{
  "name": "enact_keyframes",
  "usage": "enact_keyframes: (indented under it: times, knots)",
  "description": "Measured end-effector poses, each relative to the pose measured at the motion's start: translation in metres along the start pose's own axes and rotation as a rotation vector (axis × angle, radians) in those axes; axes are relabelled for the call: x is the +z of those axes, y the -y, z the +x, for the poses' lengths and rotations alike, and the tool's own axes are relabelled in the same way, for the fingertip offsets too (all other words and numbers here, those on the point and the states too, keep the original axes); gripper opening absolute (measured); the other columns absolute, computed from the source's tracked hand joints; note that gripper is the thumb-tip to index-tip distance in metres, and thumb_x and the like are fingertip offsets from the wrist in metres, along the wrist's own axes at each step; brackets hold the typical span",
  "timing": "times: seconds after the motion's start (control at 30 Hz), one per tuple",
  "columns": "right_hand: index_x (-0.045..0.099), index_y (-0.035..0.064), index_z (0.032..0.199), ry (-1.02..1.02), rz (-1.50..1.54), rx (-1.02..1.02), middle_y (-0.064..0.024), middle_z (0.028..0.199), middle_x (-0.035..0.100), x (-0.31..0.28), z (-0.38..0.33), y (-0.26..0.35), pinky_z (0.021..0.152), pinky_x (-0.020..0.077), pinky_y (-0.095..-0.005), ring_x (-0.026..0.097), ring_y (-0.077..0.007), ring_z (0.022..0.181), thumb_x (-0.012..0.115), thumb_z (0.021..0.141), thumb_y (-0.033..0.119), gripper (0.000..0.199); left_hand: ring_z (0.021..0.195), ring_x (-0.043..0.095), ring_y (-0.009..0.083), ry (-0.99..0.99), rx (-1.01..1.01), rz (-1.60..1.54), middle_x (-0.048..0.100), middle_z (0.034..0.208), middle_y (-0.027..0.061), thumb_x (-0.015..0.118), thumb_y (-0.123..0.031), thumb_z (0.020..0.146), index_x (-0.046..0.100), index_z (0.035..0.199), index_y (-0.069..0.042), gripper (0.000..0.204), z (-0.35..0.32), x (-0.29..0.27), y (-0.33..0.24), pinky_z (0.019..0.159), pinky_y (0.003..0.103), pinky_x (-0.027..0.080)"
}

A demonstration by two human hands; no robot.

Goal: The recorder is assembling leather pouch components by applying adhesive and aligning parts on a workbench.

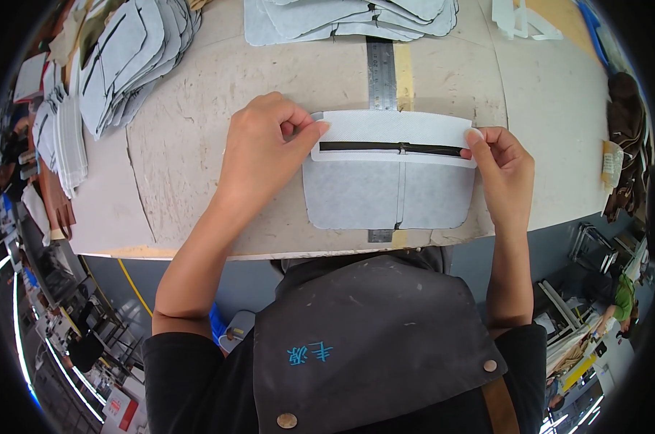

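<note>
A pale grey fabric panel (356, 197) with rounded lower corners lies flat on the worktable (190, 166) in front of me. On its upper part sits a white strip (392, 129) with a long dark slot across it. My left hand (262, 148) pinches the strip's left end between thumb and fingers. My right hand (502, 170) pinches its right end. A metal ruler (380, 72) runs away from me under the pieces, its near end showing below the panel.
Stacks of similar grey cut pieces lie at the far left (125, 58) and far middle (349, 18) of the table. Brown items (624, 145) hang at the right edge. The table's near edge is against my dark apron (371, 340).
</note>
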State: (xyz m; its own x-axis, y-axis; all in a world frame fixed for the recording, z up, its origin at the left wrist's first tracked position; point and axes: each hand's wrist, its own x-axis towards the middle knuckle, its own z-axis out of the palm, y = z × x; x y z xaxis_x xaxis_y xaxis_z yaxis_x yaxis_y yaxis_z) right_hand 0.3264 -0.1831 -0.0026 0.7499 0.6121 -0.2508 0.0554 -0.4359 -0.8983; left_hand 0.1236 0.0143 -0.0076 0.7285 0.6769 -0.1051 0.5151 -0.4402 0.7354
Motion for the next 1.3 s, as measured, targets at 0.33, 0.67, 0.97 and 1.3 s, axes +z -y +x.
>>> enact_keyframes:
  times: [0.33, 0.67, 0.97, 1.3]
  knots:
    - [0.065, -0.0027, 0.088, -0.022, -0.032, -0.014, -0.0001, 0.076, 0.063, 0.002, 0.001, -0.002, 0.061, 0.0426, -0.0190, 0.060, -0.0053, 0.069, 0.070, 0.092, 0.016, 0.020, 0.064, 0.054, 0.0204, -0.046, 0.028, 0.012, 0.060, 0.069, 0.0083, 0.078, -0.012, 0.077, 0.067, 0.071, -0.001, 0.017, 0.000, 0.005, 0.001, 0.060, 0.033, 0.045]
    - [0.065, -0.0033, 0.088, -0.028, -0.021, -0.023, -0.0008, 0.078, 0.063, 0.003, 0.001, -0.003, 0.062, 0.0440, -0.0187, 0.060, -0.0058, 0.069, 0.070, 0.092, 0.016, 0.020, 0.063, 0.049, 0.0098, -0.059, 0.075, 0.062, 0.057, 0.071, 0.0030, 0.078, -0.011, 0.080, 0.069, 0.077, 0.000, 0.015, -0.002, 0.007, 0.005, 0.058, 0.025, 0.043]
    - [0.065, -0.0033, 0.088, -0.047, -0.034, -0.034, -0.0004, 0.076, 0.063, 0.005, 0.001, -0.004, 0.061, 0.0436, -0.0185, 0.059, -0.0052, 0.069, 0.071, 0.092, 0.015, 0.020, 0.064, 0.051, 0.0210, -0.130, 0.126, 0.041, 0.055, 0.066, 0.0069, 0.079, -0.008, 0.075, 0.064, 0.068, -0.002, 0.018, -0.004, 0.011, 0.003, 0.057, 0.034, 0.043]
    - [0.065, -0.0029, 0.087, -0.068, -0.035, -0.075, -0.0005, 0.076, 0.063, 0.008, 0.000, -0.008, 0.060, 0.0433, -0.0190, 0.059, -0.0052, 0.068, 0.071, 0.092, 0.016, 0.020, 0.068, 0.051, 0.0144, -0.213, 0.218, 0.118, 0.055, 0.073, 0.0059, 0.078, -0.002, 0.078, 0.066, 0.078, -0.001, 0.012, -0.011, 0.015, 0.007, 0.057, 0.026, 0.044]
